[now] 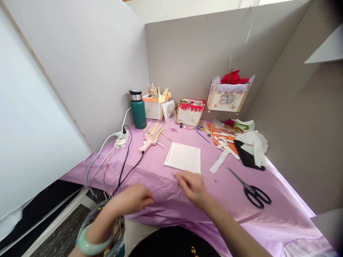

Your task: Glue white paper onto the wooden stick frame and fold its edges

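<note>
A white square panel with a raised border [183, 157] lies flat on the purple-clothed table. My right hand [193, 188] hovers at its near edge, fingers curled together; whatever they may pinch is too small to make out. Past the table's front edge, my left hand [135, 199] is slightly blurred, its fingers bent inward, and any content is hidden. A pale green bangle [93, 242] circles the left wrist. Beyond the left hand rests a pink hot glue gun [148, 144], and black-handled scissors [252, 191] lie to the right.
Wooden sticks [154, 129], a green bottle [138, 109] and a power strip [122, 139] stand or lie at left. Decorated boxes [190, 112] line the back; another box [227, 98] hangs at right. White strips [221, 160] and a black tray [245, 157] are at right. Cords droop over the front edge.
</note>
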Demonstrator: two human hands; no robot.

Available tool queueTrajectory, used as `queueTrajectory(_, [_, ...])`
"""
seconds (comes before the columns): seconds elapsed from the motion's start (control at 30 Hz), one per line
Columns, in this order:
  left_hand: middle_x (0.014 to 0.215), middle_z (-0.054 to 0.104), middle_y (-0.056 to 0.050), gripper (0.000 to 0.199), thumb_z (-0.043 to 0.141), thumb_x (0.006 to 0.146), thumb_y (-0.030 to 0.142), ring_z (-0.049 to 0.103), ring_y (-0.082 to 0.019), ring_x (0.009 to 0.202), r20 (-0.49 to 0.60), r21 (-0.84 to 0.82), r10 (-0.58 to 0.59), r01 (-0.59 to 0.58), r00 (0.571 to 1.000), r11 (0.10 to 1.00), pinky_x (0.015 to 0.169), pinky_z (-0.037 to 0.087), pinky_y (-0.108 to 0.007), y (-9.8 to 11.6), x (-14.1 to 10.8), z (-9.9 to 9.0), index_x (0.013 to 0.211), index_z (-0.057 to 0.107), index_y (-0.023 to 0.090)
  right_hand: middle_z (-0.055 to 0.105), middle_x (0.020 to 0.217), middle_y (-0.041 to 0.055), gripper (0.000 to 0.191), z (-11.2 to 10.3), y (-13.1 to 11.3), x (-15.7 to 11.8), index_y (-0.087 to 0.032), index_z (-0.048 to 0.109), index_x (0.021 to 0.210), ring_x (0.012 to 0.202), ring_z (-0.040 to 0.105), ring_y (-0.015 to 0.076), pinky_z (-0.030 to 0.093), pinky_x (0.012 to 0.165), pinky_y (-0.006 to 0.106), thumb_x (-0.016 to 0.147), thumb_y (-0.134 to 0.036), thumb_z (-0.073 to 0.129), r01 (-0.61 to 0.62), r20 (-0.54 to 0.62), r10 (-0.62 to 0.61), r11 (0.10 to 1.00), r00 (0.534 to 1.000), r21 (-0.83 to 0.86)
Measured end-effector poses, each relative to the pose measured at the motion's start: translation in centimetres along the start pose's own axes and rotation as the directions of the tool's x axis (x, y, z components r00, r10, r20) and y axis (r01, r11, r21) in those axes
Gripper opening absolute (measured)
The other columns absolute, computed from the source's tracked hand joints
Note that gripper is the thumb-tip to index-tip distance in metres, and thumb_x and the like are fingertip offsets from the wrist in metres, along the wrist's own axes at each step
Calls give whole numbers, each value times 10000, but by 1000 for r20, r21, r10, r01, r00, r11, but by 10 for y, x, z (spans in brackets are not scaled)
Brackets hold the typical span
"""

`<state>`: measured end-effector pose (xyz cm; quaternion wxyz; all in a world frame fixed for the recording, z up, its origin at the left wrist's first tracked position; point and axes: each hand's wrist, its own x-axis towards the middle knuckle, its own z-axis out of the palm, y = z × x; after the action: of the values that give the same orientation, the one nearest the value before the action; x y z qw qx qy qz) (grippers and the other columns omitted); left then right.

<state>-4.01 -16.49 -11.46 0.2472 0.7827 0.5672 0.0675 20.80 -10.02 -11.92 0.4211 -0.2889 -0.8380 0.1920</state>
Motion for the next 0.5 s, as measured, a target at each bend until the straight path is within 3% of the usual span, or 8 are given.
queueTrajectory(0.1, [720, 709, -64, 167, 608, 627, 194, 657, -262, 689, 130, 84, 41, -52, 991, 995, 691, 505, -367, 23, 15, 51, 734, 712, 269, 673, 712, 18, 271, -1, -8, -52, -243, 678, 829, 650, 614, 159, 452, 641, 257, 938, -276, 432, -52, 348, 52, 999, 936, -9])
queueTrajectory(0.17, [856, 715, -123, 257, 557, 627, 135, 664, -312, 780, 138, 151, 15, -36, 990, 988, 710, 503, -413, 21, 17, 75, 804, 710, 238, 685, 753, 15, 274, -5, 2, -93, -255, 682, 858, 675, 625, 163, 464, 650, 259, 941, -261, 421, -175, 439, 194, 981, 877, -84])
queueTrajectory(0.27, [1005, 684, -152, 296, 453, 708, 128, 647, -315, 900, 90, 246, -70, 46, 993, 968, 771, 486, -418, 6, 17, 93, 867, 690, 206, 688, 1003, 67, 184, -15, 25, -153, -258, 678, 987, 931, 625, 245, 477, 819, 351, 848, -240, 558, -301, 329, 392, 907, 859, -295])
queueTrajectory(0.33, [1020, 675, -125, 343, 371, 755, 112, 640, -280, 910, 80, 301, -86, 58, 993, 952, 784, 476, -385, -5, 17, 98, 863, 682, 205, 667, 1074, 55, 207, -19, 37, -183, -285, 672, 1001, 1036, 583, 263, 435, 927, 397, 807, -237, 614, -291, 265, 385, 897, 884, -334])
queueTrajectory(0.4, [1009, 680, -103, 393, 328, 758, 84, 638, -259, 912, 93, 319, -50, 17, 994, 947, 786, 469, -364, -14, 17, 103, 883, 678, 214, 671, 1026, 43, 171, -18, 45, -199, -291, 676, 934, 1019, 581, 249, 429, 934, 404, 843, -209, 556, -294, 180, 381, 879, 907, -375])
queueTrajectory(0.5, [978, 699, -114, 416, 301, 799, 120, 647, -269, 902, 54, 335, -64, 43, 996, 941, 800, 467, -388, -25, 16, 107, 973, 668, 210, 684, 937, 62, 251, -9, 56, -201, -245, 666, 881, 945, 606, 234, 457, 886, 387, 883, -149, 435, -348, 50, 407, 834, 912, -428])
